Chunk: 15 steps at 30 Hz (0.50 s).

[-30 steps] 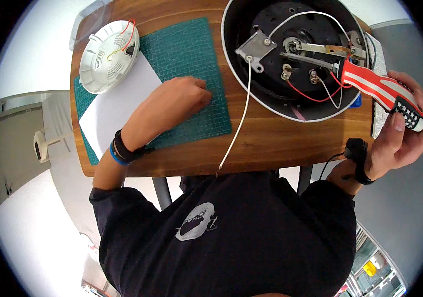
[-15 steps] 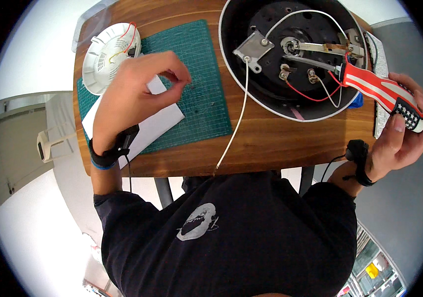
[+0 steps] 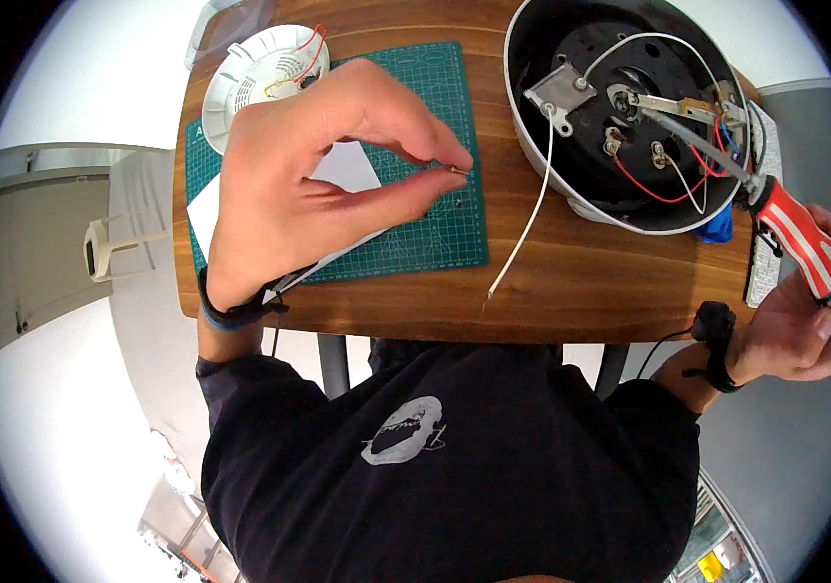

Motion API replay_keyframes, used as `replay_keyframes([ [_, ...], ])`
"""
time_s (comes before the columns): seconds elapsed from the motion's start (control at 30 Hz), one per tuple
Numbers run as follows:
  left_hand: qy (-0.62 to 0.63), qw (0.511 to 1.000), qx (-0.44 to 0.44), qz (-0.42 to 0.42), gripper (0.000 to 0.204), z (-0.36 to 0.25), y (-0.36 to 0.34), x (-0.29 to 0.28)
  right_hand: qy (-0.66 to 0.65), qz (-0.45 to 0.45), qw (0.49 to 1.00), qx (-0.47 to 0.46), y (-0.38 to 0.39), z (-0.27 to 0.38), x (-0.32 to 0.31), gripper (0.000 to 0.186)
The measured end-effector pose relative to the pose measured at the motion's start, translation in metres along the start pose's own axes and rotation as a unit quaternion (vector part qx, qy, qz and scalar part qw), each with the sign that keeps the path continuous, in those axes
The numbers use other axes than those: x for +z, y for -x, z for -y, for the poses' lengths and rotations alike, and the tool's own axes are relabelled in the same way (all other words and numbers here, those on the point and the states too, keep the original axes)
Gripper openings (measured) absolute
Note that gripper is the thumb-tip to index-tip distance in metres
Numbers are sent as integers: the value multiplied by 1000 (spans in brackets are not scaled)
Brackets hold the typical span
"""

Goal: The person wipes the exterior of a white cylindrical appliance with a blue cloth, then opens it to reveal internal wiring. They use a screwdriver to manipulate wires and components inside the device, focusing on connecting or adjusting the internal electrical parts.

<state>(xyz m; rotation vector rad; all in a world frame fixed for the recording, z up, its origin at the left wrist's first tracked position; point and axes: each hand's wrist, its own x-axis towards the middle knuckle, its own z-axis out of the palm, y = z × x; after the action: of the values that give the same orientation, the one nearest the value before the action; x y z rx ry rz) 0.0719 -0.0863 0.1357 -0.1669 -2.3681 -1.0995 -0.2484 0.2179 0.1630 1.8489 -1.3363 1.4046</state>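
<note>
Above the green cutting mat (image 3: 440,228), my left hand (image 3: 289,194) pinches a tiny metal piece (image 3: 459,171) between thumb and forefinger. It looks like a small screw, but is too small to be sure. My right hand (image 3: 799,321) grips a screwdriver (image 3: 804,248) by its red and white striped handle with a star-patterned end. The screwdriver's shaft points up-left over the round black appliance base (image 3: 581,194). Inside the base are a metal bracket plate (image 3: 561,95), terminals and red and white wires. A loose white wire (image 3: 530,233) hangs out over the wooden table.
A white vented plastic cover (image 3: 241,92) with red and yellow wires stands at the back left. White paper (image 3: 352,167) lies on the mat beneath my left hand. A blue object (image 3: 717,225) and a white strip-shaped thing (image 3: 763,262) are at the table's right edge (image 3: 620,291).
My left hand has moved right and nearer the camera, and the tiny piece now shows in its pinch. My right hand has moved down slightly, tilting the screwdriver more steeply.
</note>
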Motion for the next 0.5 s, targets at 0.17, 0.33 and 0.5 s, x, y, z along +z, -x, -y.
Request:
replay_keyframes([
  [0.17, 41, 998, 29, 25, 23, -17, -2, -4, -48, -14, 992, -115, -15, -3, 6, 42],
  [0.33, 76, 994, 18, 75, 11, -30, 4, -9, 108, 0, 993, -50, -12, 45, 0, 49],
  [0.5, 110, 991, -1, 73, 11, -40, 12, 9, 55, 86, 979, -176, -7, 42, -12, 45],
])
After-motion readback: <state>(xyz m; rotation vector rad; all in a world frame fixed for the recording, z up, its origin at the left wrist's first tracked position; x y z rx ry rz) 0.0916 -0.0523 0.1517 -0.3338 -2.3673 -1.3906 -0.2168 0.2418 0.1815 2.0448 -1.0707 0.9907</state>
